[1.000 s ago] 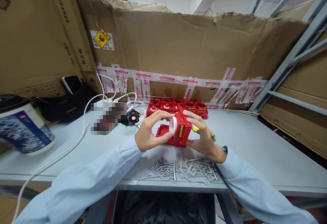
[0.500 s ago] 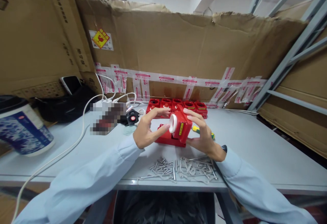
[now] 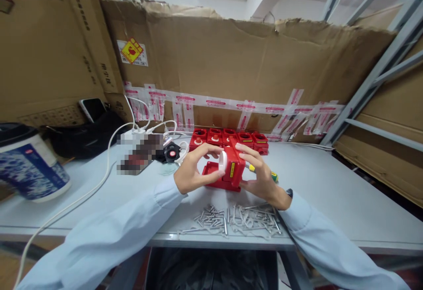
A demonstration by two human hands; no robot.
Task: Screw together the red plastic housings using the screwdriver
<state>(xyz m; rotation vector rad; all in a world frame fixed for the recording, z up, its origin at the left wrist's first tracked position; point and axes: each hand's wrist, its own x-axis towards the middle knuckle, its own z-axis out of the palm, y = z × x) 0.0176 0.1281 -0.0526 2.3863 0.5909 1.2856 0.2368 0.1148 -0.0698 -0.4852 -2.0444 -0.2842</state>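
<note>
Between my two hands is a red plastic housing (image 3: 236, 167) with a yellow label, tilted so that its white round cap (image 3: 222, 161) faces left. My left hand (image 3: 194, 169) has thumb and fingers closed on the white cap. My right hand (image 3: 261, 173) grips the housing from the right side, fingers on top and thumb below. Beneath and behind it, a red base part (image 3: 214, 180) rests on the table. A screwdriver with a green and yellow handle (image 3: 274, 176) lies behind my right hand, partly hidden.
Several red housings (image 3: 245, 137) stand in a row at the back. Loose screws (image 3: 211, 217) and thin white strips (image 3: 244, 219) lie near the table's front edge. At left are a blue-white cup (image 3: 31, 166), a black bag (image 3: 79, 135) and white cables (image 3: 107, 166). Cardboard (image 3: 211, 61) walls the back.
The red housing has shifted slightly left and turned a little between my hands. Both hands keep hold of it, the left thumb now a little lower along the white cap.
</note>
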